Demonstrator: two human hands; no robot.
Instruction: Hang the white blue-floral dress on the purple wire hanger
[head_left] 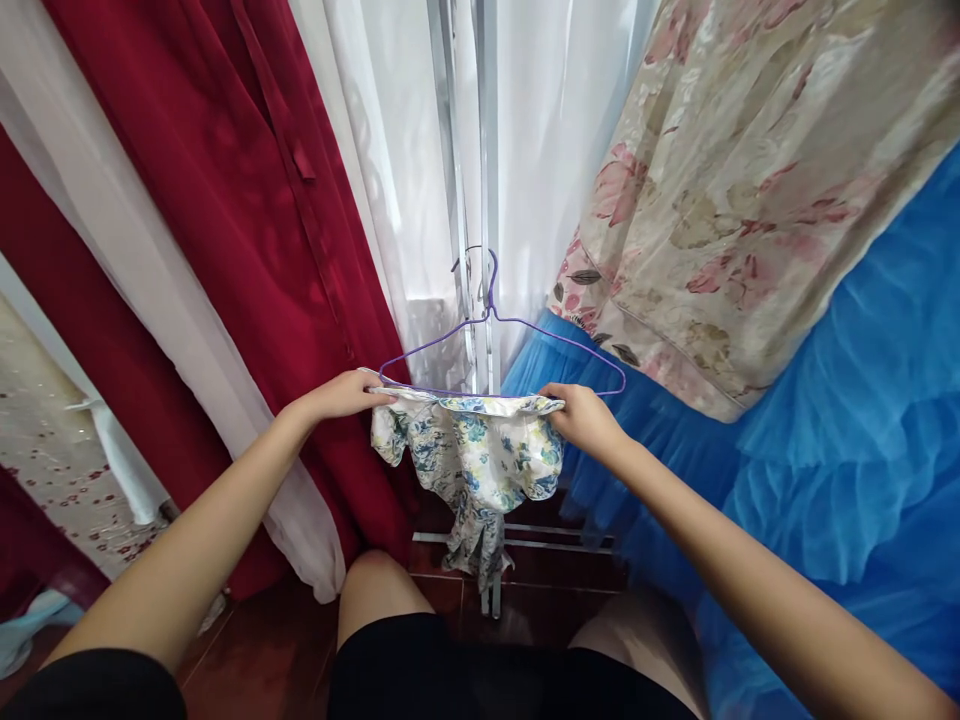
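Observation:
A small floral garment (472, 455), white with blue and green flowers, hangs over the bottom bar of a purple wire hanger (495, 330). My left hand (345, 394) pinches the garment's left edge at the hanger bar. On the other side, my right hand (581, 415) is closed on its right edge. The hanger's hook is caught on a metal rack pole (480, 150) straight ahead. The garment's lower part droops between my hands.
A dark red dress (247, 200) and white sheer fabric (135, 260) hang at the left. At the right hang a floral cream garment (750, 180) and a blue tulle skirt (840, 420). The rack's base (525, 540) rests on a dark wooden floor. My knees show below.

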